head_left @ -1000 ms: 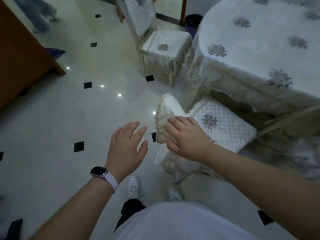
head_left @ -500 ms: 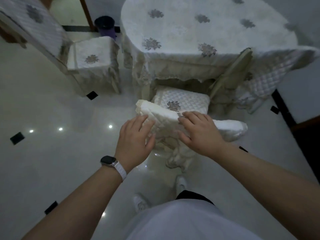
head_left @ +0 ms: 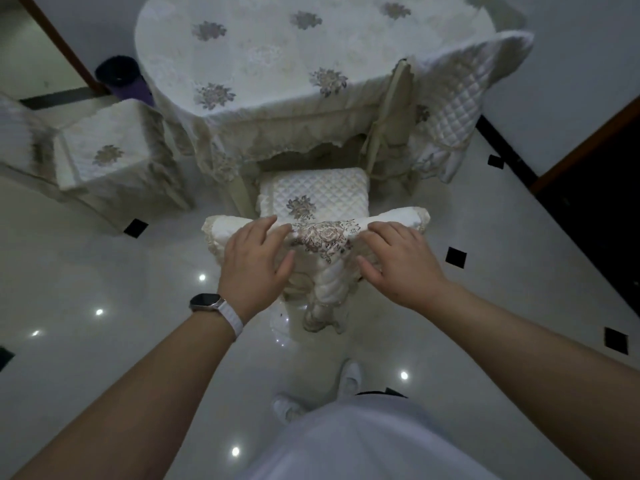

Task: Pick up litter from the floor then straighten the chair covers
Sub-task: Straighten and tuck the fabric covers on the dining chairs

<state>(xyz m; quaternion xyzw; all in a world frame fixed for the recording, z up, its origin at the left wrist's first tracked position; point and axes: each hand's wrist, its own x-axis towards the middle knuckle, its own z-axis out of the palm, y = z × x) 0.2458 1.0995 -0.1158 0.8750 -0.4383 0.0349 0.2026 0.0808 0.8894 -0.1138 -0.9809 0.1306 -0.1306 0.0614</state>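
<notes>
Having moved apart, the left hand (head_left: 254, 259) and right hand (head_left: 394, 261) now both press flat, fingers spread, gripping nothing, on the backrest cover (head_left: 322, 233), smoothing underway.

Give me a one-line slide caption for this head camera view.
Left hand and right hand rest on a chair-back cover beside the draped table.
</notes>
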